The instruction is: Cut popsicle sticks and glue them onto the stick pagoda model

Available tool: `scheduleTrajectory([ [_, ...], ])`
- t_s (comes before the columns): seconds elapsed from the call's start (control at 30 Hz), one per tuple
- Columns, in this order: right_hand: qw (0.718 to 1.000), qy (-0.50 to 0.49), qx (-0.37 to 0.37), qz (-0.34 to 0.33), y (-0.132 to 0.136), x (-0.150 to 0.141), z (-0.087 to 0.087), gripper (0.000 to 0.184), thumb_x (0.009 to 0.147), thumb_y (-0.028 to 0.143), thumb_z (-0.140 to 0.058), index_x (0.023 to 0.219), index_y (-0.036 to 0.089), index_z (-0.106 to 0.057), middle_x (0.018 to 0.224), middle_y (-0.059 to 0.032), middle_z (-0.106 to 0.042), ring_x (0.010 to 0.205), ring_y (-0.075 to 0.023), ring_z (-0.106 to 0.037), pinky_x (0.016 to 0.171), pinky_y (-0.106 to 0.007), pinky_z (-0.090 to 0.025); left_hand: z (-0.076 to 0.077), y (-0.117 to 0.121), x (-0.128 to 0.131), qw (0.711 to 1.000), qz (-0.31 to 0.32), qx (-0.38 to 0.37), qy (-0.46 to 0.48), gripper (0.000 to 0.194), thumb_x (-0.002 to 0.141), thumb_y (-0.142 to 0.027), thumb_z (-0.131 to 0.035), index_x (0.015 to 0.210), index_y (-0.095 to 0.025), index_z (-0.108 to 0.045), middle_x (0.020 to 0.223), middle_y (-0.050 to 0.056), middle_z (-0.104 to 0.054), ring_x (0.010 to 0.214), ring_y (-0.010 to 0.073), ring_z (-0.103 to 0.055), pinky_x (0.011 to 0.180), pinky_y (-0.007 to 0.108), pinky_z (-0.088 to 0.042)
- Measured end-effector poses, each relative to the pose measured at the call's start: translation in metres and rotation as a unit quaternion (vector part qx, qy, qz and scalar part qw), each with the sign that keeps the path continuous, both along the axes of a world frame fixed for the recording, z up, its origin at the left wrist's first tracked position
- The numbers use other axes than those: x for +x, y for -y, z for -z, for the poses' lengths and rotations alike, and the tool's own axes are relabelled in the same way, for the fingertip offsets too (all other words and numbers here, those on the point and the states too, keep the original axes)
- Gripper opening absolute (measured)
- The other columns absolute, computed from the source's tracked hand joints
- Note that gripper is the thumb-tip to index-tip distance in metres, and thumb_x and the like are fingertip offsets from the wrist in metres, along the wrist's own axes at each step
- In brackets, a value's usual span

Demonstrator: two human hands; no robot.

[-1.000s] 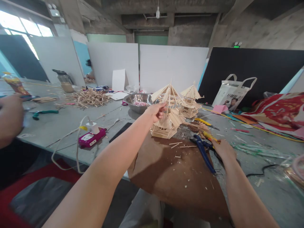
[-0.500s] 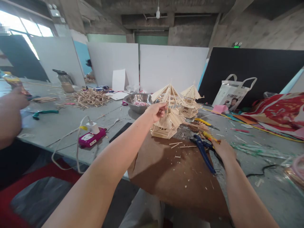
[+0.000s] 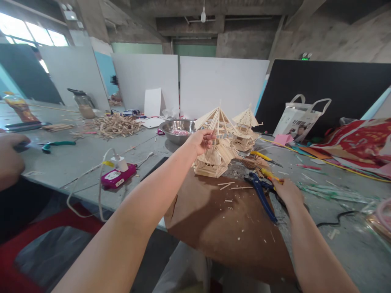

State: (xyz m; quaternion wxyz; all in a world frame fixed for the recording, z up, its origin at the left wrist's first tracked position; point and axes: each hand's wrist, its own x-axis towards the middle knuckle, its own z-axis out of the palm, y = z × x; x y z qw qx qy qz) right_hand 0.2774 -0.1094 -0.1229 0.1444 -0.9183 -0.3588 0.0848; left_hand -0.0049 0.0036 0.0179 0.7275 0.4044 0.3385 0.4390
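Observation:
My left hand point(image 3: 202, 142) reaches out to a wooden pavilion model point(image 3: 210, 162) of thin sticks, its fingers closed in a pinch beside the column under the pointed roof. What sits between those fingertips is too small to make out. My right hand point(image 3: 288, 193) is closed around a yellow glue gun point(image 3: 270, 175) on the right of the table. Close to it lie blue-handled pliers point(image 3: 263, 199) and a yellow-handled tool point(image 3: 263, 156). A second stick pavilion point(image 3: 244, 138) stands behind the first. Loose sticks point(image 3: 226, 186) and chips lie on a brown board point(image 3: 222, 228).
A steel bowl point(image 3: 177, 134) stands behind my left forearm. Further left are a purple power strip point(image 3: 119, 176) with a white cable, a pile of sticks point(image 3: 117, 125) and green-handled pliers point(image 3: 58, 145). Another person's hand point(image 3: 12, 158) is at the left edge. A white bag point(image 3: 297, 120) stands back right.
The other person's hand at the left has moved down and away from the drink bottle, which now stands uncovered. My own hands have hardly moved.

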Motion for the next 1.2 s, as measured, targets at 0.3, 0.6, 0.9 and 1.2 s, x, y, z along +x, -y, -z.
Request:
scheduleTrajectory([
  [0.3,1.0,0.004,0.008,-0.001,0.001,-0.001,0.0,0.055,0.071,0.055,-0.028,0.104,0.016,-0.051,0.098,-0.0162,-0.056,0.092,-0.0303,-0.051,0.07,-0.041,-0.04,0.001,-0.003,-0.001,1.0,0.004,0.007,-0.012,0.005,0.063,-0.011,-0.053,0.058,-0.011,-0.052,0.043,0.001,-0.054,0.031,0.0035,-0.039,0.029,0.014,-0.028],
  [0.6,1.0,-0.002,0.004,0.002,0.001,-0.002,-0.001,0.056,0.071,0.055,-0.028,0.104,0.016,-0.051,0.098,-0.0166,-0.056,0.092,-0.0306,-0.051,0.07,-0.04,-0.04,0.001,-0.004,0.0,0.999,-0.006,0.025,-0.03,0.006,0.064,-0.011,-0.055,0.059,-0.011,-0.053,0.047,0.001,-0.056,0.032,0.0027,-0.04,0.029,0.013,-0.029],
  [0.9,1.0,-0.003,0.005,0.002,0.003,-0.004,-0.004,0.055,0.071,0.055,-0.027,0.105,0.018,-0.05,0.099,-0.0156,-0.056,0.093,-0.0299,-0.051,0.071,-0.041,-0.04,0.003,-0.005,0.0,0.999,0.009,0.024,-0.036,0.012,0.066,-0.015,-0.057,0.056,-0.011,-0.052,0.044,0.0,-0.054,0.03,0.0021,-0.039,0.029,0.013,-0.029],
  [1.2,0.995,0.07,0.075,0.007,0.004,-0.008,-0.006,0.054,0.072,0.053,-0.03,0.101,0.014,-0.053,0.094,-0.0164,-0.058,0.09,-0.0297,-0.051,0.071,-0.039,-0.038,0.037,0.037,-0.014,0.99,0.016,0.128,-0.053,0.015,0.063,-0.024,-0.059,0.06,-0.014,-0.048,0.049,-0.002,-0.054,0.03,0.0038,-0.041,0.03,0.015,-0.029],
])
